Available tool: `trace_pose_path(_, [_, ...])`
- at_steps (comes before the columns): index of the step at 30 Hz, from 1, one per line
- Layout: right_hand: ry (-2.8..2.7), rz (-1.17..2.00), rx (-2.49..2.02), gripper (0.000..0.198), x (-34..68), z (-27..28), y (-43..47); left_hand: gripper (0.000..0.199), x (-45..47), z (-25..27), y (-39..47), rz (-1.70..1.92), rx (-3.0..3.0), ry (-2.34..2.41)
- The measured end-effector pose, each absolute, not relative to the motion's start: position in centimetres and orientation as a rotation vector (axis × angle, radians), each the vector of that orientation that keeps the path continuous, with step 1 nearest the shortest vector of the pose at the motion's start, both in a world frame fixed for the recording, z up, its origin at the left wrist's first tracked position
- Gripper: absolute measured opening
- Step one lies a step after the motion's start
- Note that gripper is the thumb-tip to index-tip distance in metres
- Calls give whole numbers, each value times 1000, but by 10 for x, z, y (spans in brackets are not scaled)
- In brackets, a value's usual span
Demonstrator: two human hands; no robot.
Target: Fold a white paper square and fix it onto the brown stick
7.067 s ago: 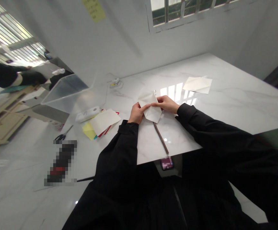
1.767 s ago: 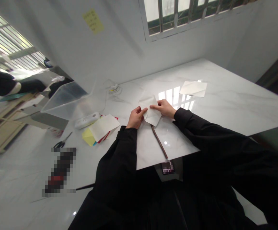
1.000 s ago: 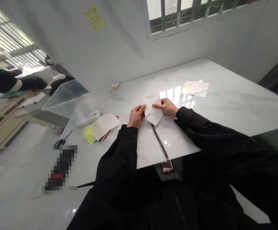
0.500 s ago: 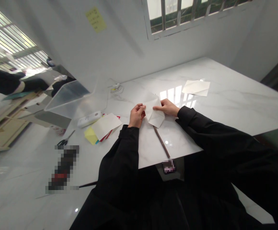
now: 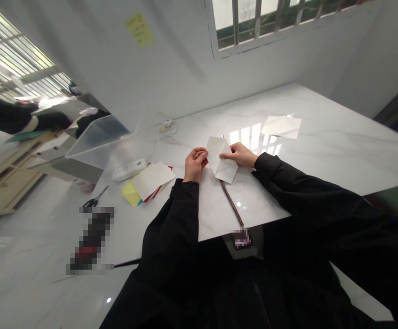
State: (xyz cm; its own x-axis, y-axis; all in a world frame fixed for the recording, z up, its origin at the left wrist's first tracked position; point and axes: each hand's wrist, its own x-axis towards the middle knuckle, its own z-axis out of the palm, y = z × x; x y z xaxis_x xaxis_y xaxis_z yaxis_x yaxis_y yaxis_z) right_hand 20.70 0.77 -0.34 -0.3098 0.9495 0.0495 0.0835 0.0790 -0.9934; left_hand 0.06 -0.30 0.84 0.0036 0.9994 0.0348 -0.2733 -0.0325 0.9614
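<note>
Grip of both hands, left hand point(image 5: 195, 163) and right hand point(image 5: 240, 154), pinches the folded white paper point(image 5: 221, 159).

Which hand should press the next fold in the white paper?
Probably the right hand: its fingers already pinch the folded white paper at its edge. The left hand is curled beside the sheet, seemingly not gripping it.

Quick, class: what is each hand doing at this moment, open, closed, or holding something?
Left hand: fingers curled, beside the left edge of the folded white paper; grip cannot be told.
Right hand: pinching the paper.
</note>
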Motion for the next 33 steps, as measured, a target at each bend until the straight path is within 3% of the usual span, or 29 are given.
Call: trace_pose_path(33, [-1665,1259,-1063,38,208,-7,10,45,3,15,-10,1258,994,881])
